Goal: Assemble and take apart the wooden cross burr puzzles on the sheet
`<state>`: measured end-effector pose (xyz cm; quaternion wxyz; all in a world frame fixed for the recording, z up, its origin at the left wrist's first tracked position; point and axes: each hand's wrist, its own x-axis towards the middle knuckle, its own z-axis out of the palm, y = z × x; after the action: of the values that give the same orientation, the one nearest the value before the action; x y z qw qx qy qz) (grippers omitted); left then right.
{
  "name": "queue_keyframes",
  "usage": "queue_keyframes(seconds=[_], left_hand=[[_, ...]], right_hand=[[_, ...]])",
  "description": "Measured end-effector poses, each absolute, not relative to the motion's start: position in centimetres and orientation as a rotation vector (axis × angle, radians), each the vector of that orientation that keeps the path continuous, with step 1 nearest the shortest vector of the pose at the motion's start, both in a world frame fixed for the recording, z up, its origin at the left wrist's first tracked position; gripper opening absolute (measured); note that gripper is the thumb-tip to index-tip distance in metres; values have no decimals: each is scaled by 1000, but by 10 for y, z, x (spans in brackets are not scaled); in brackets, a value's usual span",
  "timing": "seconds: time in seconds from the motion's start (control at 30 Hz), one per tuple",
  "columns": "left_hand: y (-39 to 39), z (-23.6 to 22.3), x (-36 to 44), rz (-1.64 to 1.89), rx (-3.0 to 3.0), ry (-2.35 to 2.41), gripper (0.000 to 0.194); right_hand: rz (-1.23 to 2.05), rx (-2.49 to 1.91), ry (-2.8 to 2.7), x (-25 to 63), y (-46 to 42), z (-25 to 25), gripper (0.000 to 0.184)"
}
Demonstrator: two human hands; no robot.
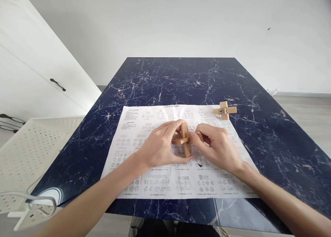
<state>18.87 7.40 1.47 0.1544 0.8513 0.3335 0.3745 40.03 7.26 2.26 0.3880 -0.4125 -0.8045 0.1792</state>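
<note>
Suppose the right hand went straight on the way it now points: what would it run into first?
The wooden puzzle, which the right hand already touches; beyond it appears the left hand, though depth is hard to judge.

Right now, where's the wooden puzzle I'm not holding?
In the head view, that puzzle sits at the far right corner of the paper, beyond your right hand.

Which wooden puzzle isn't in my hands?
The far wooden puzzle, at the far right corner of the sheet; your left hand and right hand hold the near wooden puzzle.
</note>
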Motion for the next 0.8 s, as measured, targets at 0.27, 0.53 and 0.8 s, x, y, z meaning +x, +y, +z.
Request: queue_keyframes(seconds=[0.27, 0.53, 0.8], left_hand=[[76, 13, 184, 1100, 2472, 958, 75], [82, 18, 171, 1095, 2459, 822, 88], [83, 15, 165, 919, 2270, 768, 91]], right_hand=[[469, -1012, -2002, 401, 70, 22, 42], [925, -934, -2036, 410, 73, 22, 33], [1134, -894, -2044, 414, 75, 20, 25]])
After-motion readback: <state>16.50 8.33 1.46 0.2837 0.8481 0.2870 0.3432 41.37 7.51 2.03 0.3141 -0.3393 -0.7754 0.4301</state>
